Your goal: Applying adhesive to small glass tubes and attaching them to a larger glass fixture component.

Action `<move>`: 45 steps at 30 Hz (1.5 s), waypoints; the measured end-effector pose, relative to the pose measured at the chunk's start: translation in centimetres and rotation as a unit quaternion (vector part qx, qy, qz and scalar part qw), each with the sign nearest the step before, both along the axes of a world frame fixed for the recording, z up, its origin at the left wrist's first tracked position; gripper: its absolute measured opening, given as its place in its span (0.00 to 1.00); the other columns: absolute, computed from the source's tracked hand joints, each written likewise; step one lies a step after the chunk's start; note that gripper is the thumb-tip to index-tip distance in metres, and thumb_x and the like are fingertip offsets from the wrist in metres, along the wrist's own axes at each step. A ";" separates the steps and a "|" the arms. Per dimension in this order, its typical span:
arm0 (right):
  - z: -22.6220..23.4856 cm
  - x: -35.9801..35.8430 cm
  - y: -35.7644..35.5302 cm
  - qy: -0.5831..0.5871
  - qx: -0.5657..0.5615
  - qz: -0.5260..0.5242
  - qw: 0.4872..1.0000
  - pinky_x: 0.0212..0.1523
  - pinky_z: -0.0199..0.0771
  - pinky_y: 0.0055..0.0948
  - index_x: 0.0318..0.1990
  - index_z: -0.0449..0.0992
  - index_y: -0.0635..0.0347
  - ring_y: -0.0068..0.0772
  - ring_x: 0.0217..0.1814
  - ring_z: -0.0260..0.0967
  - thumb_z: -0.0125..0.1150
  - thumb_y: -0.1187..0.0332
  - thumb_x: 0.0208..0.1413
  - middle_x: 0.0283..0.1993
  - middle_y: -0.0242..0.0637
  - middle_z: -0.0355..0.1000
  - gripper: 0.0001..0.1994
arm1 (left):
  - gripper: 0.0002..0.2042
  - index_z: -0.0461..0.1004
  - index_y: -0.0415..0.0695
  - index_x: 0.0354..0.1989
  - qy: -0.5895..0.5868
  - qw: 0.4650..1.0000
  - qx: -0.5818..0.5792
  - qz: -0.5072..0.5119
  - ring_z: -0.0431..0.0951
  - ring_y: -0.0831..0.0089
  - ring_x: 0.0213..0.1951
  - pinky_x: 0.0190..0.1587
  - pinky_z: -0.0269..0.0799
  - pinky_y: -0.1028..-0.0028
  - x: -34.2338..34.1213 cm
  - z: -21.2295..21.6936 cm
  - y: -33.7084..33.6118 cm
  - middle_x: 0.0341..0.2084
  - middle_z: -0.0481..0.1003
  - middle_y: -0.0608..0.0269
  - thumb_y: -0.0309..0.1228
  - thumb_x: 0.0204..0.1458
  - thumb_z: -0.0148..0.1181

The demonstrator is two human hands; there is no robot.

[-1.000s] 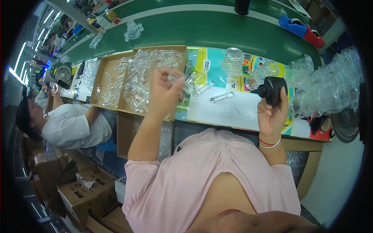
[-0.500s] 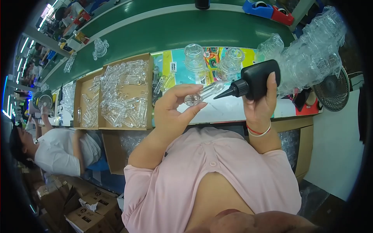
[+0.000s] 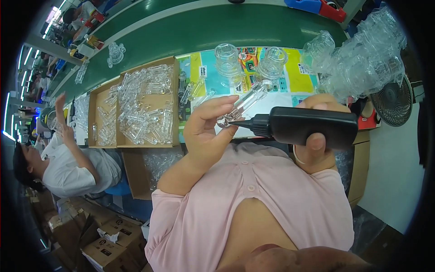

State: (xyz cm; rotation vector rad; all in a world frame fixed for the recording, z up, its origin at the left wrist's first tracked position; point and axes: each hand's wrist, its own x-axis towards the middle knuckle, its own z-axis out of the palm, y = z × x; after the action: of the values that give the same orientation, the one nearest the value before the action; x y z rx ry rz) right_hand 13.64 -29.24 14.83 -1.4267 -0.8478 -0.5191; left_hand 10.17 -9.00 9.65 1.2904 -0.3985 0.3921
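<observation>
Got a clear tube (image 3: 247,100) pinched in my left hand (image 3: 204,130). Right hand (image 3: 312,156) grips a black bottle (image 3: 294,124), nozzle (image 3: 259,125) at the tube.

"Can any lettering near you be read, word for word?"

"No. Your brightly printed sheet (image 3: 210,61) on the table (image 3: 181,36) carries a small white label (image 3: 202,71) with dark print toward your left, and a pale printed patch (image 3: 304,69) on the yellow toward your right; both are too small to make out."

"And down on your left?"

"You have cardboard boxes (image 3: 115,254) there, bearing a roundish dark emblem beside a dark block, too blurred to read."
</observation>
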 end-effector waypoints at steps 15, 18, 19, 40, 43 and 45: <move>0.8 -0.7 1.3 0.092 0.011 -0.002 0.996 0.36 0.69 0.25 0.38 0.69 0.71 0.32 0.34 0.69 0.56 0.70 0.47 0.36 0.45 0.69 0.13 | 0.20 0.68 0.38 0.40 -0.083 0.992 0.065 0.068 0.71 0.62 0.47 0.49 0.66 0.71 0.1 -0.4 0.4 0.44 0.69 0.46 0.11 0.36 0.59; 1.2 -1.0 1.4 0.156 0.033 0.006 0.987 0.36 0.69 0.23 0.38 0.69 0.71 0.30 0.34 0.69 0.56 0.72 0.47 0.35 0.44 0.70 0.12 | 0.17 0.66 0.39 0.41 -0.081 0.988 0.114 0.067 0.70 0.60 0.48 0.49 0.69 0.67 0.0 -0.6 0.9 0.45 0.68 0.44 0.20 0.42 0.62; 1.3 -1.0 1.4 0.165 0.029 0.007 0.986 0.36 0.68 0.23 0.39 0.69 0.71 0.29 0.34 0.69 0.56 0.73 0.47 0.35 0.44 0.70 0.12 | 0.17 0.66 0.39 0.41 -0.080 0.988 0.115 0.067 0.70 0.60 0.48 0.49 0.69 0.67 -0.1 -0.6 0.9 0.45 0.68 0.44 0.20 0.42 0.62; 2.5 -0.7 0.8 -0.022 -0.127 -0.026 0.991 0.35 0.69 0.30 0.37 0.69 0.68 0.39 0.34 0.69 0.62 0.73 0.44 0.33 0.44 0.70 0.13 | 0.19 0.71 0.38 0.38 -0.097 0.980 0.136 0.111 0.74 0.64 0.42 0.42 0.70 0.74 0.0 0.3 0.8 0.40 0.72 0.48 0.11 0.33 0.59; 2.7 -0.6 0.4 -0.017 -0.149 -0.026 0.988 0.35 0.69 0.29 0.37 0.69 0.68 0.39 0.33 0.69 0.62 0.73 0.44 0.34 0.44 0.69 0.13 | 0.19 0.71 0.38 0.38 -0.097 0.970 0.183 0.127 0.74 0.65 0.41 0.41 0.70 0.74 -0.1 0.3 1.0 0.40 0.73 0.49 0.11 0.32 0.59; 2.7 -0.6 0.5 -0.015 -0.139 -0.022 0.990 0.35 0.69 0.29 0.37 0.69 0.68 0.39 0.33 0.69 0.62 0.72 0.44 0.34 0.45 0.69 0.13 | 0.19 0.72 0.39 0.37 -0.097 0.967 0.189 0.144 0.75 0.64 0.40 0.40 0.70 0.74 -0.1 0.5 0.9 0.39 0.73 0.50 0.11 0.31 0.59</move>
State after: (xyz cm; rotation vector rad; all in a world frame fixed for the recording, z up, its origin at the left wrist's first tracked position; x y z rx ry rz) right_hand 13.03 -28.78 17.51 -1.6989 -0.9423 -0.4691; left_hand 10.04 -8.05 10.11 1.6962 -0.4668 0.7183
